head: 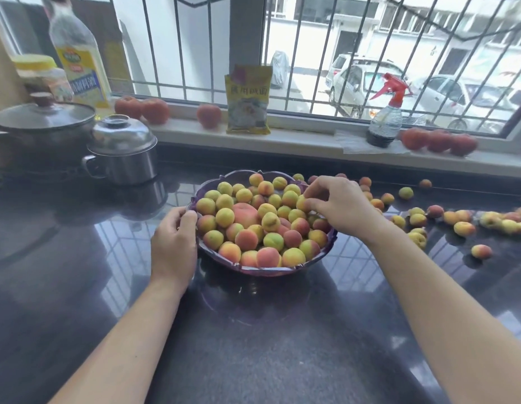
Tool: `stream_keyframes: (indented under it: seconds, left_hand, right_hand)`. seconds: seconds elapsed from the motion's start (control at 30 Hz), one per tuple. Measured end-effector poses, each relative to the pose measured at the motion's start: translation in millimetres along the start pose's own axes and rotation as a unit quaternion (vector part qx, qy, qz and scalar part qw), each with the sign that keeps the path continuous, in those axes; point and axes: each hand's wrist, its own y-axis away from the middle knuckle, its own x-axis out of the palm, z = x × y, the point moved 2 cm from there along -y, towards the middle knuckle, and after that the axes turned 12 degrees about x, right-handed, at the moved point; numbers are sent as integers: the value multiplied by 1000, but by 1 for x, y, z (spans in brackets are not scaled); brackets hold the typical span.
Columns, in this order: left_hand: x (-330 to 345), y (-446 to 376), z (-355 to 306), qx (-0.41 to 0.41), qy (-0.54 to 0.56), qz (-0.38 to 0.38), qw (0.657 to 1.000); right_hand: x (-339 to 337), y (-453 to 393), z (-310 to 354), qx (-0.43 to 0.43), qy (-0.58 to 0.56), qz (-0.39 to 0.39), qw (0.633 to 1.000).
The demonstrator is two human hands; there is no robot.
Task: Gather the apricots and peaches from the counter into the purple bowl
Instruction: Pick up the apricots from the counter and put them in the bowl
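Deposit step: my right hand (335, 204) pinches an apricot (302, 203) over the heaped purple bowl (265, 269), mid-worktop (253, 360); my left hand (174, 243) grips its rim. Next, I judge, release, then reach the scattered fruit (463, 228) rightward.

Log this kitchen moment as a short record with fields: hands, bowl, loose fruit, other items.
left hand: left hand grips the near-left rim of the scalloped purple bowl
right hand: right hand over the bowl's right side, fingertips pinching a yellow-orange apricot
bowl: heaped with small apricots, one larger pink peach in the middle
loose fruit: scattered apricots on the dark glossy counter, right of the bowl
other items: lidded steel pot, red-topped spray bottle
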Motion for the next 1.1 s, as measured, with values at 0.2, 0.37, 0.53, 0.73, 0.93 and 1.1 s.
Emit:
stream_keyframes:
  seconds: [0.2,0.37,0.53,0.73,0.93,1.1]
  left_hand:
    - [0,1,-1,-1,11,-1,1000]
    - [0,-1,2,-10,25,2,1000]
    - [0,-3,1,-8,24,1,1000]
    - [-2,-2,-3,-10,40,-40,998]
    - [-20,-19,6,-75,128,-152,977]
    - [-28,-24,12,-50,134,-178,974]
  right_hand:
    - [6,3,-7,-19,-15,-27,999]
    - [1,13,-34,32,-160,-207,965]
    - [22,16,-49,192,-262,-75,943]
    - [35,14,-31,174,-226,-117,951]
    - [55,-13,0,133,-183,-48,973]
    - [44,-61,-6,47,-58,-69,995]
